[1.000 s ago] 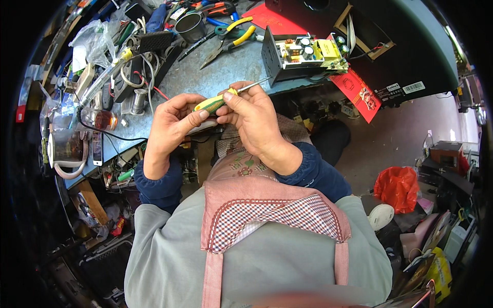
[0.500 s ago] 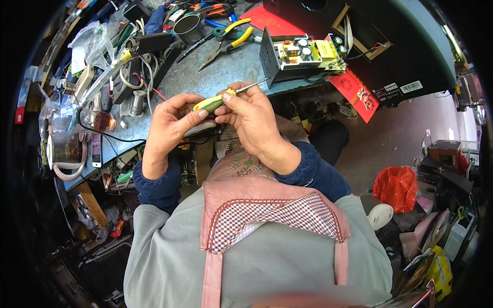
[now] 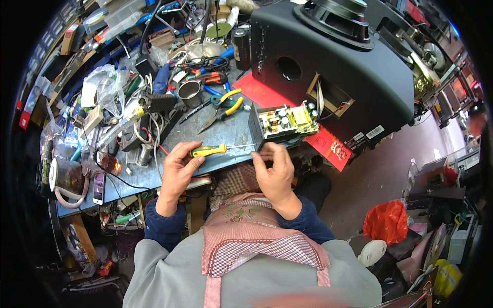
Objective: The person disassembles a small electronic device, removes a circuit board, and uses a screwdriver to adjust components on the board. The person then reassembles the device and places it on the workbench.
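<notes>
My left hand (image 3: 178, 172) is closed around the end of a screwdriver (image 3: 209, 150) with a yellow and green handle. Its thin metal shaft points right, across the bench edge. Close to the tip is my right hand (image 3: 276, 172), fingers curled in toward the thumb and slightly blurred; whatever they may pinch is too small to make out. Just beyond, an open circuit board module (image 3: 290, 122) with a black metal plate lies on the bench, yellow transformer and capacitors facing up. It sits beside a large black speaker cabinet (image 3: 328, 66) with a rectangular cutout.
Pliers (image 3: 222, 110) with yellow and blue grips lie left of the module, near a metal cup (image 3: 190, 93). Cables and tools crowd the bench's left side, with a glass jug (image 3: 69, 179) and phone (image 3: 98, 188) at its edge. A loose speaker driver (image 3: 336, 20) tops the cabinet.
My right hand has let go of the screwdriver and moved right, near its tip. The screwdriver lies more level in my left hand. The view has shifted, showing more of the bench's far side.
</notes>
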